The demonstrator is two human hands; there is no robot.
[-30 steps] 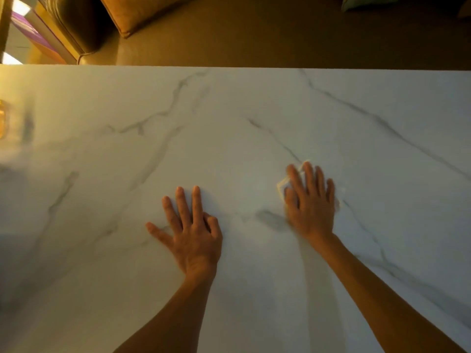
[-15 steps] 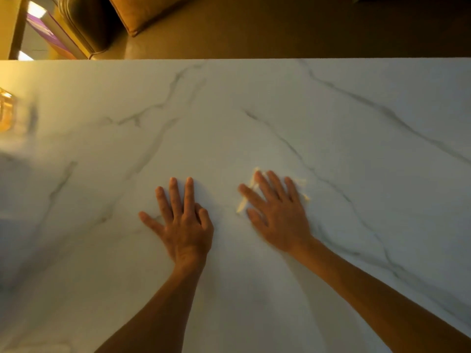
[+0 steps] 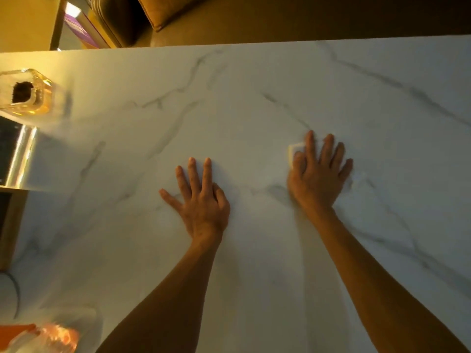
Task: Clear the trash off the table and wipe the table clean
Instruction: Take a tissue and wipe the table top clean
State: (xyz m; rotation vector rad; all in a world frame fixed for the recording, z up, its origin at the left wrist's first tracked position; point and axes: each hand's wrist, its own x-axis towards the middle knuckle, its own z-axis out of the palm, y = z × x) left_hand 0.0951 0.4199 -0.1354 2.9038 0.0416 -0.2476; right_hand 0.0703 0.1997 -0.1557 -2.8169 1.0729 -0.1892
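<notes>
A white marble table (image 3: 254, 103) with grey veins fills the view. My right hand (image 3: 317, 174) lies flat on a white wipe (image 3: 294, 151), fingers straight and spread, pressing it onto the tabletop right of centre. Only a corner of the wipe shows at the hand's upper left; a bit more peeks out at its right. My left hand (image 3: 201, 200) rests flat on the table to the left of it, fingers spread, holding nothing.
A clear glass holder (image 3: 25, 91) with a dark opening stands at the table's left edge. Below it lies a shiny dark box (image 3: 15, 159). Crinkled orange and clear plastic (image 3: 43, 337) sits at the bottom left corner. A sofa with a cushion (image 3: 173, 11) lies beyond the far edge.
My right hand slid the wipe left toward my left hand, then back to the right. My left hand stayed planted. The view shifted, bringing the left-edge objects into sight.
</notes>
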